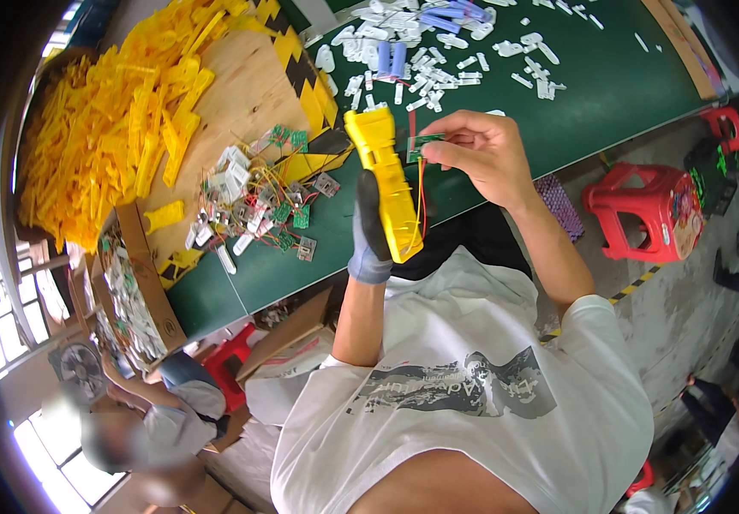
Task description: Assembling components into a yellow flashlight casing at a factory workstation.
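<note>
My left hand (370,231), in a grey and black glove, grips a long yellow plastic housing (388,184) held tilted above the green table. Just right of the housing's upper half, my bare right hand (491,158) pinches a small green circuit board (418,147) between thumb and fingertips. Red and yellow wires (421,195) run from the board down along the housing towards its lower end. How the wires meet the inside of the housing is too small to tell.
Yellow housings (121,128) form a big heap at the left, beside a wooden board (254,77). Wired circuit boards and white parts (254,201) lie nearer. White pieces (438,73) and blue cylinders (391,60) cover the table's far side. A red stool (643,210) stands right; another person (176,411) sits lower left.
</note>
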A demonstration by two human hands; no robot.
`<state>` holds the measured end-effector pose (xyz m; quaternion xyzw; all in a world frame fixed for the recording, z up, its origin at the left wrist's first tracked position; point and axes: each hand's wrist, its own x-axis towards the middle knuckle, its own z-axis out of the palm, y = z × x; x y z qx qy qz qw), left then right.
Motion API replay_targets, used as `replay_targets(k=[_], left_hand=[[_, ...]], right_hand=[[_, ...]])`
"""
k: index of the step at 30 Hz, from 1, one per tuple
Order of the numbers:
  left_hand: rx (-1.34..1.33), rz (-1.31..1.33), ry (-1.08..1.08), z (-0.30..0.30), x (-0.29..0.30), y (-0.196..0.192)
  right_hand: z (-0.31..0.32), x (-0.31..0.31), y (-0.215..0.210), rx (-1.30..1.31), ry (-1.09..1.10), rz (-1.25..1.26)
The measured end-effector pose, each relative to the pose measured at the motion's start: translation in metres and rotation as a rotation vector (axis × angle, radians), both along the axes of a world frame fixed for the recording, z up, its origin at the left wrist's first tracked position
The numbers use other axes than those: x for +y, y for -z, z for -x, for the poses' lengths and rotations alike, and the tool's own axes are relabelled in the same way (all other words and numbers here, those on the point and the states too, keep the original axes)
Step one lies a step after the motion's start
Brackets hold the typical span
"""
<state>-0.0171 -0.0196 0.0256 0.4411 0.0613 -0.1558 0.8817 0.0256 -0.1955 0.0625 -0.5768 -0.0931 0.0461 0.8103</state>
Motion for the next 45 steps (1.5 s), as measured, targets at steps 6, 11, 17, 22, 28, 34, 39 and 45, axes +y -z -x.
replay_targets(k=[6, 11, 17, 22, 28, 34, 39, 45], left_hand=[[0.075, -0.144, 0.059, -0.002, -0.005, 0.006], [0.022, -0.102, 0.046, -0.007, -0.006, 0.01], [0.068, -0.109, 0.038, -0.01, -0.011, 0.014], [0.058, -0.143, 0.05, -0.012, -0.012, 0.024], [0.08, -0.027, -0.002, -0.011, -0.017, 0.028], [-0.074, -0.162, -0.087, -0.013, -0.024, 0.027], [-0.073, -0.197, -0.128, -0.013, -0.026, 0.021], [-0.17, -0.236, -0.128, -0.012, -0.024, 0.03]], right_hand=[[-0.012, 0.018, 0.014, -0.021, -0.064, 0.236], [-0.01, 0.021, 0.025, -0.011, -0.018, 0.248], [-0.009, 0.017, 0.035, -0.001, 0.006, 0.132], [-0.006, 0.02, 0.035, -0.062, 0.098, 0.253], [-0.004, 0.022, 0.038, 0.028, 0.139, 0.201], [0.001, 0.031, 0.042, -0.025, 0.276, 0.317], [0.004, 0.022, 0.048, -0.142, 0.289, 0.593], [0.005, 0.025, 0.046, -0.204, 0.137, 0.75]])
